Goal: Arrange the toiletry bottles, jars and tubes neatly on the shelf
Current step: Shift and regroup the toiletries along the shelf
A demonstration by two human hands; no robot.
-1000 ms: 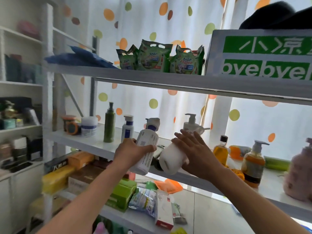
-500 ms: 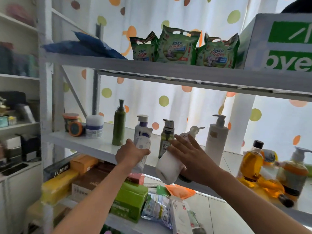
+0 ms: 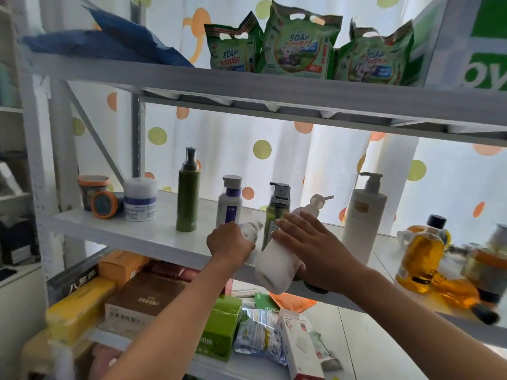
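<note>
On the middle shelf [image 3: 131, 231] of a pale metal rack, the toiletries are standing in a loose row in the head view: an orange-lidded jar [image 3: 92, 190] with a second orange-rimmed jar [image 3: 104, 204] lying on its side against it, a white jar with a blue band [image 3: 140, 199], a tall olive-green pump bottle [image 3: 188, 196], a white bottle with a purple collar [image 3: 230, 200], a green bottle with a black pump [image 3: 277, 207] and a tall white pump bottle [image 3: 363, 215]. Further right, amber bottles [image 3: 421, 256] are sitting and lying in a cluster, blurred at the frame edge.

The left hand [image 3: 230, 242] is curling its fingers around a small white bottle [image 3: 248, 230] at the shelf's front edge, just before the purple-collared bottle; most of that small bottle is hidden. The right hand [image 3: 310, 244] is gripping a white pump bottle [image 3: 277, 266], tilted with its base hanging out past the shelf edge and its pump head [image 3: 318, 201] pointing up and back; the fingers are lying spread over its upper side, the thumb hidden beneath.

Above, three green soap powder bags [image 3: 301, 42] are standing beside a green and white box [image 3: 472, 48], with a blue cloth [image 3: 109, 45] lying to the left. Below, cartons and packets [image 3: 142, 294] are crowding the lower shelf.
</note>
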